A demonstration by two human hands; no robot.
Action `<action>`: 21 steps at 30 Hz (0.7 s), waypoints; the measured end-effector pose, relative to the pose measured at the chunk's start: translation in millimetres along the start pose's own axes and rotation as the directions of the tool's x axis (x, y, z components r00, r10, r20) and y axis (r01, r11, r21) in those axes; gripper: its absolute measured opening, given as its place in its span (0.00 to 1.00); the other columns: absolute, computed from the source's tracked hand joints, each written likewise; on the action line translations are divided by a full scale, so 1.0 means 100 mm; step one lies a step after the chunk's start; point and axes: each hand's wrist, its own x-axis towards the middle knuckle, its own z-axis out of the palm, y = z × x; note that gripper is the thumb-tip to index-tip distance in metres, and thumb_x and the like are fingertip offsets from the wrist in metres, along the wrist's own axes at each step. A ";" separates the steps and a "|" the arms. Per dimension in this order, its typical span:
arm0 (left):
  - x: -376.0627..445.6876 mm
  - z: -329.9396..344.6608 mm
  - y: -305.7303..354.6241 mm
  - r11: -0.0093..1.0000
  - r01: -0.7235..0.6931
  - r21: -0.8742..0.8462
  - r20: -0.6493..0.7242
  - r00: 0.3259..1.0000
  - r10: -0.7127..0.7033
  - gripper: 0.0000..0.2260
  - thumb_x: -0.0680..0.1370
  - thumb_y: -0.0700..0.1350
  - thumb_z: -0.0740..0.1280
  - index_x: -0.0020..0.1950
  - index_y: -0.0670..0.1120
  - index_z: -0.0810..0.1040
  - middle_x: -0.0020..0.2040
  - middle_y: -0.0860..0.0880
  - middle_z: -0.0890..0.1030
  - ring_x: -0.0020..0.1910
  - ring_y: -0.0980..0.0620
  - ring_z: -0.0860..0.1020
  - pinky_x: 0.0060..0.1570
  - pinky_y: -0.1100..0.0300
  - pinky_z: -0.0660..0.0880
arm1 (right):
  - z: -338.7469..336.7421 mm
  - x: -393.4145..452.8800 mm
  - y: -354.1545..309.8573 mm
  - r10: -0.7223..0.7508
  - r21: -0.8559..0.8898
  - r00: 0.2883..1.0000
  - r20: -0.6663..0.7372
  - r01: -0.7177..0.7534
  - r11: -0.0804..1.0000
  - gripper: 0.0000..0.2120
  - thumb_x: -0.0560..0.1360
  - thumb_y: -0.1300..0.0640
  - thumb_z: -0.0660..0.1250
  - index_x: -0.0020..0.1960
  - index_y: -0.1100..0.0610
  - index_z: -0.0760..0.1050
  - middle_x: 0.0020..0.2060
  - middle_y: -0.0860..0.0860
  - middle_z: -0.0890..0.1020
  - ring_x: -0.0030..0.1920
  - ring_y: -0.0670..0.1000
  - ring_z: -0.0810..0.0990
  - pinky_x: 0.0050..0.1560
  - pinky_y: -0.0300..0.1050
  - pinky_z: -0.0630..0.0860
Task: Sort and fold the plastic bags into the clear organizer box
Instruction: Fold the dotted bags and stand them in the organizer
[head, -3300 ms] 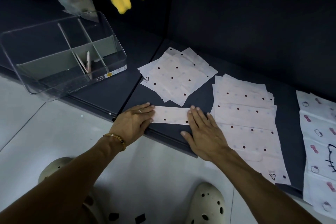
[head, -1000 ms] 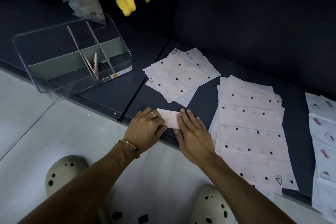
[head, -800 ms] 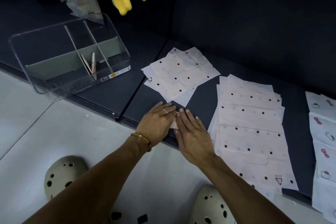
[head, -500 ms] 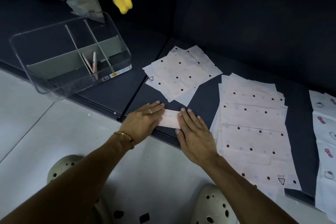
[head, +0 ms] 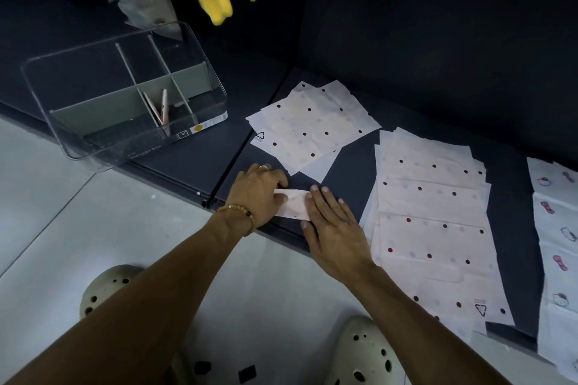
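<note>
Fingers [head: 275,180] of the left hand [head: 258,194] curl round the folded bag [head: 294,204] at centre frame, while the right hand [head: 333,228] presses it flat, fingers straight and together. The clear organizer box [head: 78,147] sits upper left.

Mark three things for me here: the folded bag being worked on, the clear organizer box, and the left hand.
folded bag [head: 294,205], head view, on the pale strip showing between the two hands.
clear organizer box [head: 93,151], head view, on its near clear wall.
left hand [head: 258,194], head view, on the back of the hand.
</note>
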 end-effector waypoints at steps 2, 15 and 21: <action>0.00 -0.01 0.00 0.997 0.025 -0.077 0.035 0.999 -0.022 0.05 0.74 0.45 0.69 0.49 0.49 0.78 0.48 0.51 0.73 0.53 0.49 0.73 0.53 0.54 0.72 | -0.03 0.02 -0.01 -0.002 0.039 1.000 0.014 0.001 0.999 0.24 0.81 0.51 0.58 0.75 0.59 0.63 0.75 0.53 0.62 0.76 0.54 0.58 0.75 0.51 0.52; -0.22 -0.77 -0.50 0.746 0.034 -0.665 0.019 0.999 -0.030 0.05 0.74 0.37 0.70 0.42 0.46 0.78 0.37 0.52 0.80 0.35 0.59 0.76 0.34 0.71 0.72 | -0.74 0.93 -0.65 -0.054 0.458 0.999 -0.005 0.051 0.887 0.11 0.77 0.58 0.66 0.59 0.54 0.80 0.46 0.50 0.78 0.49 0.48 0.75 0.51 0.46 0.75; -0.11 -1.06 -1.05 0.587 0.049 -0.808 -0.198 0.916 -0.349 0.04 0.72 0.40 0.74 0.43 0.43 0.80 0.37 0.47 0.81 0.35 0.55 0.78 0.38 0.68 0.76 | -0.80 1.56 -1.09 0.095 0.598 0.994 -0.051 -0.046 0.800 0.05 0.74 0.59 0.69 0.46 0.53 0.84 0.36 0.39 0.80 0.41 0.39 0.78 0.39 0.28 0.72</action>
